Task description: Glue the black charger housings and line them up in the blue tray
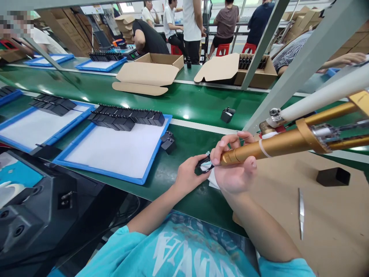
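My left hand (190, 173) is closed on a small black housing (201, 166) with something pale inside it. My right hand (233, 173) is wrapped round the front of a gold-coloured cylindrical tool (259, 148), whose near end lies right by the housing. The tool's very tip is hidden by my fingers. Under my hands lies a piece of white paper (213, 179). To the left, black box-shaped parts (168, 142) stand on the green table beside a blue tray.
Blue-rimmed trays (150, 169) with rows of black parts stand at left. A black case (333, 177) and metal tweezers (301, 213) lie on brown cardboard (276, 192). Another black part (227, 114) sits on the green conveyor (184, 102). A grey post (300, 57) slants across; people sit beyond.
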{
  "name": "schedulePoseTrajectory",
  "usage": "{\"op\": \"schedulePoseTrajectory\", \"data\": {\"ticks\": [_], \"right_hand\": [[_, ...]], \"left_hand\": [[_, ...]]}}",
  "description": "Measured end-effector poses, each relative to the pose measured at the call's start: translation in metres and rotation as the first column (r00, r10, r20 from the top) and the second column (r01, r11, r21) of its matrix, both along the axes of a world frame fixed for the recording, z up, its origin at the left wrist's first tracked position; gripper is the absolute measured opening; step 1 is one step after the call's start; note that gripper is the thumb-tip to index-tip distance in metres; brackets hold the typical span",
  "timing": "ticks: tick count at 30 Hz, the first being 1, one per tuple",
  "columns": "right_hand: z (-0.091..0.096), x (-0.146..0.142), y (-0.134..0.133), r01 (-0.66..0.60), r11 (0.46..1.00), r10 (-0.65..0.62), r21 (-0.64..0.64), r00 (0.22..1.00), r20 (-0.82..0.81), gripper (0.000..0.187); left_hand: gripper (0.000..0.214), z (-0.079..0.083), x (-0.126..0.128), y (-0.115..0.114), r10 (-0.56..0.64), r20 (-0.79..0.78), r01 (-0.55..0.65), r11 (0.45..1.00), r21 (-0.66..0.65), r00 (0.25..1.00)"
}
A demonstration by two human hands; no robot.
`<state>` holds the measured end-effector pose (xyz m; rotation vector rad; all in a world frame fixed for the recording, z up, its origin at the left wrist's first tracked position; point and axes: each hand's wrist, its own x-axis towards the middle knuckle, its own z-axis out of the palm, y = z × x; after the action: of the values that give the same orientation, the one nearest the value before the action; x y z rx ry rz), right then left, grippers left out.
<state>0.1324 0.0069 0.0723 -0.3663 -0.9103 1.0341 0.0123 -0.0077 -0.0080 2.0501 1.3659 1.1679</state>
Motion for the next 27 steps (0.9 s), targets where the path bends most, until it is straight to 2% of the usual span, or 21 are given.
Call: {"op": "schedulePoseTrajectory", "data": {"ticks": [5,10,13,16,21,24,27], "right_hand": [[0.002,0.0,-0.002,-0.02,1.0,0.02,0.018,1.0,-0.005,0.028],[0.003,-0.001,-0.002,-0.026,0.999,0.027,0.033,1.0,-0.013,0.025],[0.002,-0.001,-0.002,-0.033,0.999,0.033,0.041,0.999,-0.006,0.028],[0.0,0.0,0.0,-0.022,0.999,0.022,0.039,1.0,-0.002,0.03],[-0.001,0.001,0.004,0.011,1.0,-0.011,0.019,1.0,-0.003,0.032],[0.0,0.002,0.006,0.037,0.999,-0.037,-0.01,0.999,0.009,0.033],[0.001,0.003,0.008,0.066,0.997,-0.065,-0.032,0.998,0.023,0.034]], "left_hand": [[0.037,0.001,0.007,-0.002,-0.013,0.089,0.007,0.998,0.065,0.996],[0.038,0.002,0.007,-0.003,-0.013,0.102,0.003,0.996,0.09,0.995],[0.036,0.002,0.004,-0.002,-0.023,0.092,0.016,0.997,0.081,0.996],[0.038,0.004,0.001,-0.002,-0.035,0.061,0.034,0.999,0.01,0.998],[0.042,0.003,-0.007,-0.003,0.02,-0.058,-0.027,0.994,-0.109,0.998],[0.041,-0.008,-0.016,-0.002,0.097,-0.218,-0.111,0.993,-0.05,0.971],[0.036,-0.021,-0.029,-0.003,0.185,-0.385,-0.195,0.981,0.011,0.904]]}}
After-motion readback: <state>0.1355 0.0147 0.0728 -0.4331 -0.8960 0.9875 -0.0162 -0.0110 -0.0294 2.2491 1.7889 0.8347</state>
